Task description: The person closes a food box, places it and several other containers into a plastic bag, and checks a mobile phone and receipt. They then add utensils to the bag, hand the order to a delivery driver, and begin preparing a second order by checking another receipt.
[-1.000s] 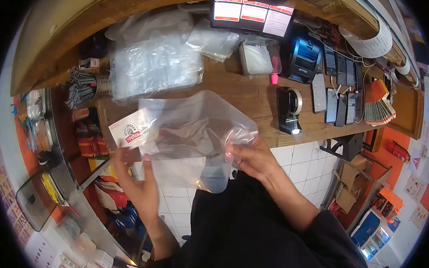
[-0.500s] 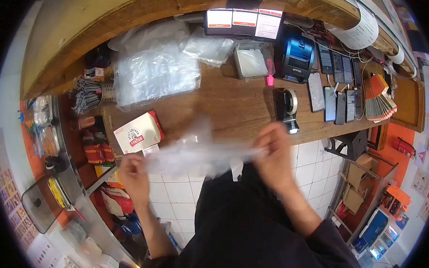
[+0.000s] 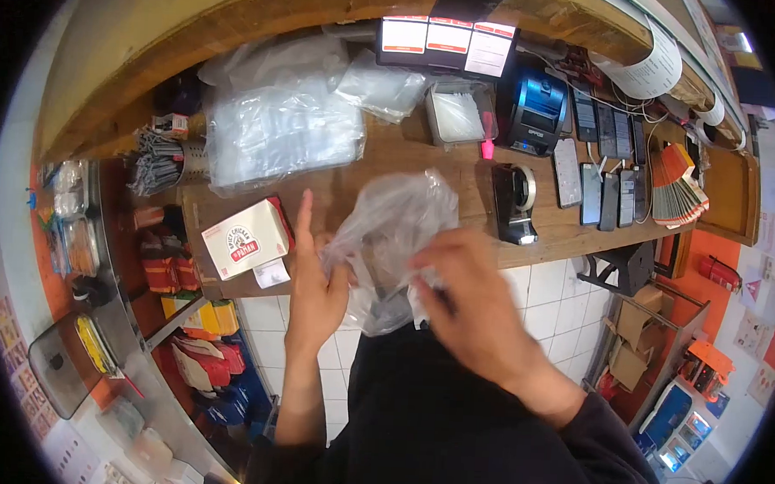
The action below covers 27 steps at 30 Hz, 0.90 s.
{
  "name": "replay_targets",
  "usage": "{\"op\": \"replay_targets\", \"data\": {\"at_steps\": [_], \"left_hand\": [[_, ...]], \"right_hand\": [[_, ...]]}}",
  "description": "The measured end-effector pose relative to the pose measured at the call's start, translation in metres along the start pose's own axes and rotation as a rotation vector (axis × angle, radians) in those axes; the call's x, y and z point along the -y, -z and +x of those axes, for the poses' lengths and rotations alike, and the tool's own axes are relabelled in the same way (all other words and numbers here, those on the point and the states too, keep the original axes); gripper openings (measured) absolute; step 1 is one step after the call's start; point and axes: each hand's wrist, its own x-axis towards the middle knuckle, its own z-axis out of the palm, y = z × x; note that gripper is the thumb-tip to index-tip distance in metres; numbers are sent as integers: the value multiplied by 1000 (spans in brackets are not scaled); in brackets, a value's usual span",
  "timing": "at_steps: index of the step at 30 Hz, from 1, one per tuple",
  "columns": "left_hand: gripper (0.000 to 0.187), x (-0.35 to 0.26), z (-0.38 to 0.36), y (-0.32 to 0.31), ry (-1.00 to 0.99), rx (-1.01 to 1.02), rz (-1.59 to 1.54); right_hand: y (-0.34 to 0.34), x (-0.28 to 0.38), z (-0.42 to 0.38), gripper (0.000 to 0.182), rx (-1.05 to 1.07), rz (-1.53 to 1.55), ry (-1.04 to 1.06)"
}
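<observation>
The clear plastic bag (image 3: 397,229) is at the centre of the frame, crumpled, suspended between the hands in front of the counter (image 3: 476,198) edge and partly overlapping it in view. The left hand (image 3: 316,295) has its grip closed on the bag's left side, thumb against the film, index finger extended upward. The right hand (image 3: 480,307) is at the bag's right side; motion blur hides its fingertips, so whether its grip is closed cannot be told.

Possible faults and causes:

- Slip or drop: the left grip appears to take only a small fold of film. If it loosens, the bag could fall towards the tiled floor (image 3: 541,288), lower in the frame.
- Tear or stretch: the film looks thin. Uneven pull between the hands could split it.
- Layers sticking: the crumpled walls may cling and keep the mouth closed.
- Carton knock: the printed carton (image 3: 242,240), left of centre near the counter edge, stands just beside the left hand. A sideways swing could push it or crease the paper slip (image 3: 272,273) at its lower corner.
</observation>
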Motion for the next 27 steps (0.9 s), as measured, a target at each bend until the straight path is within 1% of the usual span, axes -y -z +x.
{"op": "replay_targets", "data": {"at_steps": [1,2,3,4,5,6,7,8,9,10,11,12,13,14,15,17,18,19,20,21,22,23,24,25,26,27], "left_hand": [[67,-25,-11,1,97,83,-296],[60,-46,-22,8,89,200,-415],[53,-66,-33,15,95,320,-529],[46,-81,-49,33,-1,470,-466],[39,-90,-65,52,-89,616,-400],[33,-91,-72,69,-176,749,-331],[35,-82,-71,89,-161,697,-200],[38,-73,-69,103,-148,653,-67],[44,-69,-72,99,7,443,454],[52,-29,-70,93,29,217,752],[60,1,-63,84,57,-27,1039],[64,17,-67,78,84,-40,996],[69,17,-61,61,103,-55,950],[74,18,-54,51,118,-61,901],[77,21,-51,50,152,0,809],[84,25,-55,46,240,126,617],[83,25,-55,41,282,157,611],[82,23,-52,35,317,187,611],[81,21,-48,30,348,219,614],[81,22,-44,26,341,203,604],[82,27,-43,24,297,198,621],[83,33,-42,22,254,194,639],[84,38,-42,21,210,192,657],[84,42,-42,22,191,191,635],[84,46,-45,23,174,189,611],[83,49,-46,24,156,185,586]], "right_hand": [[-21,-15,-4,34,235,68,-48],[-44,-35,-9,37,462,135,-95],[-68,-66,-12,43,720,185,-174],[-98,-100,-23,49,785,75,-230],[-117,-117,-23,54,856,-40,-278],[-129,-132,-30,56,918,-177,-311],[-116,-112,-20,58,959,-308,-320],[-101,-89,-11,60,971,-410,-317],[-89,-73,-7,62,928,-468,-316],[-80,-61,-6,64,866,-503,-307],[-85,-67,-19,65,536,-404,-300],[-78,-74,-29,63,577,-265,-216],[-63,-76,-31,62,612,-131,-133],[-51,-61,-22,57,598,-113,30],[-38,-47,-12,53,576,-99,193],[-3,-27,17,46,848,589,-29],[8,-29,35,42,955,934,-143],[13,-37,53,42,807,1141,-135],[19,-48,73,41,611,1128,-204],[25,-59,94,41,415,1099,-268],[23,-77,116,40,217,732,-272],[22,-95,139,39,51,353,-344],[9,-128,157,38,-87,-140,-272],[-4,-170,170,39,-155,-398,-189],[-11,-187,179,39,-219,-655,-100],[-14,-203,183,40,-217,-708,-141]]}}
